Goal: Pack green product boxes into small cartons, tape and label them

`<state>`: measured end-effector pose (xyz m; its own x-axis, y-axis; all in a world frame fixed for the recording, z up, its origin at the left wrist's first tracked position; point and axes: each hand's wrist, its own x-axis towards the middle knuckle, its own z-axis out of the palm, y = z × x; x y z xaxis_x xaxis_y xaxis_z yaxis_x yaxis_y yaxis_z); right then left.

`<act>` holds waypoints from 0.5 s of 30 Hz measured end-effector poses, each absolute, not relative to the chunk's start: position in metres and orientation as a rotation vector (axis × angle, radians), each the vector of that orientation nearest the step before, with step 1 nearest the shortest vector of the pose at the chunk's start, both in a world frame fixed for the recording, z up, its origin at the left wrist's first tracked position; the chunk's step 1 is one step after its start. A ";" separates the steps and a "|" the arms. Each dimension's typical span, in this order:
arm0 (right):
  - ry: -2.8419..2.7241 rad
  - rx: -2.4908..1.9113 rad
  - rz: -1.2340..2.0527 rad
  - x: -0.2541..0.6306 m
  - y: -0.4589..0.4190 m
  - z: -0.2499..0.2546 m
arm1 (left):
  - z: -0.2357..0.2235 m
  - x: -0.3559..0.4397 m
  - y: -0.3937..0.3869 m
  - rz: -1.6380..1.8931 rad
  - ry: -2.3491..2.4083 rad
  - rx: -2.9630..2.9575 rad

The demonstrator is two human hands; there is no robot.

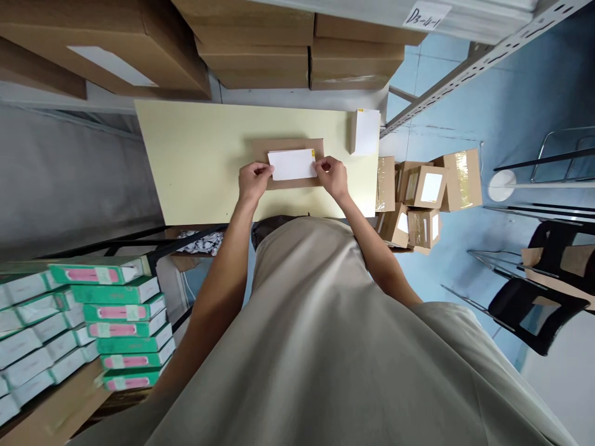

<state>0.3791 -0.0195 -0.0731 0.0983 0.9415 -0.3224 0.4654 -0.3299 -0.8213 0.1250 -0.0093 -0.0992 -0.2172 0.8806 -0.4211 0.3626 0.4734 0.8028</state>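
A flat brown cardboard piece (288, 147) lies on the pale yellow table (195, 161). On top of it sits a white label (292, 164) with a small yellow mark at its right corner. My left hand (253, 179) pinches the label's left end with its fingers curled. My right hand (331, 175) pinches the right end the same way. Both hands rest on the cardboard's front edge.
A small stack of white labels (365, 131) stands at the table's far right corner. Large cardboard boxes (260, 43) fill the shelf behind. Small taped boxes (425, 192) are piled on the floor at right. Green and white cartons (116, 322) are stacked at left; black chairs (543, 303) stand at right.
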 end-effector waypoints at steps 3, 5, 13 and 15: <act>-1.388 -1.865 1.154 0.380 -0.021 -0.084 | -0.105 0.124 -0.009 0.679 1.802 1.086; -1.403 -1.875 1.139 0.380 -0.020 -0.089 | -0.107 0.124 -0.008 0.672 1.810 1.100; -1.475 -1.902 1.092 0.377 -0.019 -0.099 | -0.114 0.124 -0.008 0.654 1.838 1.125; -1.498 -1.901 1.066 0.376 -0.020 -0.102 | -0.114 0.123 -0.008 0.645 1.839 1.135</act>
